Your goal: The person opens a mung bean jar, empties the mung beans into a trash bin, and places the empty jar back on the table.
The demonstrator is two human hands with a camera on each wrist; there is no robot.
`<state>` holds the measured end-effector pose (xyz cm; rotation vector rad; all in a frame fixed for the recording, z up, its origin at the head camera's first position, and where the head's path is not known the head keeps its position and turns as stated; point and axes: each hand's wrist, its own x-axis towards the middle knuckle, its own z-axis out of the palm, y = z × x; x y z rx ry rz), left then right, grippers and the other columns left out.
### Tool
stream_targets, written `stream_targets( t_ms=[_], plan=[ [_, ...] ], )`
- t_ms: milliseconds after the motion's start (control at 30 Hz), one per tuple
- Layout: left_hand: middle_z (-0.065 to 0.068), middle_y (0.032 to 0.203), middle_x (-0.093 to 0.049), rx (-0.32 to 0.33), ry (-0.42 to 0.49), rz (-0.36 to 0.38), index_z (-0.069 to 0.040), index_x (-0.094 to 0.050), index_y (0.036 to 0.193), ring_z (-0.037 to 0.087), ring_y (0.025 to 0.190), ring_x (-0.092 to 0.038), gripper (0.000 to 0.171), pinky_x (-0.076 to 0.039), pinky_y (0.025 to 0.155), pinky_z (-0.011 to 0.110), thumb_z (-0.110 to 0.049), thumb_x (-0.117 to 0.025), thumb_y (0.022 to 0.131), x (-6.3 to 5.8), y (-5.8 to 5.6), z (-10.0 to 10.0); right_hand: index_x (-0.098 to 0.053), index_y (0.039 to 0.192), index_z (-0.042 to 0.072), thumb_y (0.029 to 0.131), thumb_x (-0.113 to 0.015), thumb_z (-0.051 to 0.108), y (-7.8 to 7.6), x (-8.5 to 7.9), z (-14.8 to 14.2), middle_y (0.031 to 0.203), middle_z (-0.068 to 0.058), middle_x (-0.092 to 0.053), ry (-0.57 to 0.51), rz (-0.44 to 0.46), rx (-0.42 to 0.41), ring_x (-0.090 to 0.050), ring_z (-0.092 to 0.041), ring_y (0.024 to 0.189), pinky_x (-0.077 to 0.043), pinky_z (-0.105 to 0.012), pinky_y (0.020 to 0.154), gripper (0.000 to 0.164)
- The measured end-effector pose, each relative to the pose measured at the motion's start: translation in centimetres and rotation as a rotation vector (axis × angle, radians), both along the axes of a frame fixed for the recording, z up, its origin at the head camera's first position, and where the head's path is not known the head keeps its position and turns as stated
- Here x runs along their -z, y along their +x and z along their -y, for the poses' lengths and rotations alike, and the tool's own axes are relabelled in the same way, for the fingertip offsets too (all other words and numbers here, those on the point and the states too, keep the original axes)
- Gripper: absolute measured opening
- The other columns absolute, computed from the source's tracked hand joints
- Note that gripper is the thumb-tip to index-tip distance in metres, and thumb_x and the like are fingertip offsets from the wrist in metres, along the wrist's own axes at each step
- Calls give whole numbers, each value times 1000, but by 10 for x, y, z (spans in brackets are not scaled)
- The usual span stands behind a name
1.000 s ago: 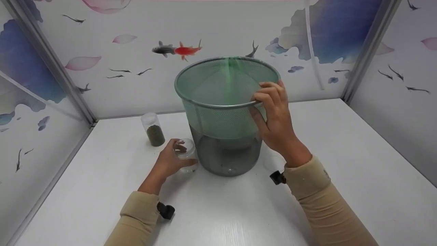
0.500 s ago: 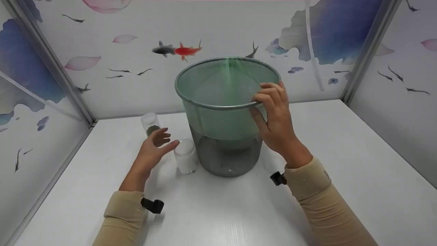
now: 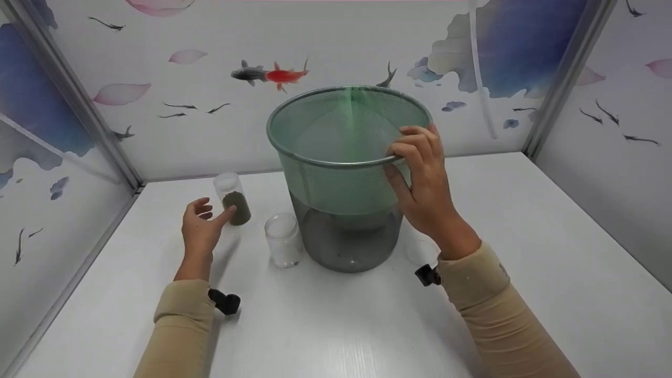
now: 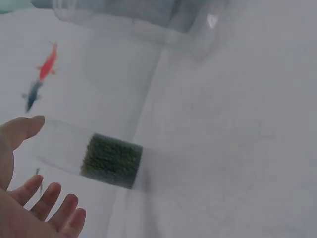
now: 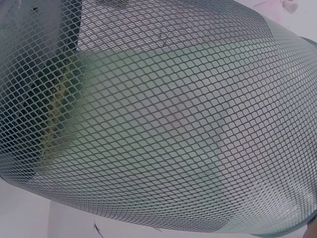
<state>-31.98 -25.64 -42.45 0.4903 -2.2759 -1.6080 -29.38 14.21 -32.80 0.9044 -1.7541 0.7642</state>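
A round mesh wastebasket stands upright on the table, with a green translucent lining around its upper part. My right hand grips its rim at the right, fingers over the inside and thumb outside. The basket's mesh fills the right wrist view. My left hand is spread beside a clear jar part filled with dark green granules. In the head view the thumb overlaps this jar; I cannot tell whether it touches. An open-topped clear jar stands close to the basket's left side.
A clear round lid-like piece lies on the white table by the right wrist, partly hidden. Printed panels with fish and petals enclose the table at the back and sides.
My left hand has let go of the clear jar beside the basket and moved left, to the jar of green granules. My right hand has stayed on the rim.
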Motion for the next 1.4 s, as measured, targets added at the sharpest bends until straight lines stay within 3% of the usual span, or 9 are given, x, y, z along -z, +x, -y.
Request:
stream_targets(
  t_ms=[133, 300, 567, 767, 1067, 1400],
  plan=[
    [10, 157, -28, 24, 37, 67, -13, -17, 157, 26, 143, -29, 102, -34, 112, 41, -47, -77, 82, 4, -20, 7, -57, 110, 8, 100, -56, 16, 0, 0, -1, 114, -10, -56, -3, -2, -1, -42, -32, 129, -9, -57, 117, 13],
    [7, 163, -18, 53, 64, 76, -17, -5, 159, 24, 149, -19, 112, -27, 116, 39, -50, -78, 80, 0, -37, 7, -57, 110, 8, 101, -55, 18, 0, 0, 0, 114, -10, -56, -9, -6, -2, -42, -32, 129, -9, -57, 117, 14],
    [6, 164, -15, 98, 60, 25, -17, -2, 159, 24, 150, -15, 118, -21, 119, 40, -50, -80, 77, -1, -53, 0, -56, 110, 8, 100, -56, 15, -1, -2, -1, 113, -10, -56, -6, -12, 7, -42, -32, 129, -9, -57, 117, 13],
    [7, 162, -20, 114, 74, 39, -17, -4, 158, 26, 148, -21, 117, -19, 119, 43, -49, -81, 77, 7, -66, -5, -56, 110, 8, 98, -58, 12, -1, -1, 0, 113, -10, -56, -11, -12, 4, -42, -32, 128, -8, -57, 117, 13],
    [14, 156, -33, 74, 54, 74, -10, -21, 155, 30, 145, -29, 91, -23, 117, 44, -35, -75, 86, 14, -76, -11, -57, 110, 7, 97, -60, 11, -1, 0, 0, 113, -10, -56, -19, -15, -9, -42, -32, 128, -9, -57, 117, 13],
    [15, 154, -35, 53, 93, 108, -8, -25, 154, 29, 143, -32, 85, -27, 116, 43, -26, -74, 87, 12, -69, -3, -57, 110, 8, 99, -57, 16, -1, 1, 2, 113, -10, -56, -11, -3, 1, -42, -32, 128, -8, -56, 118, 13]
  ],
)
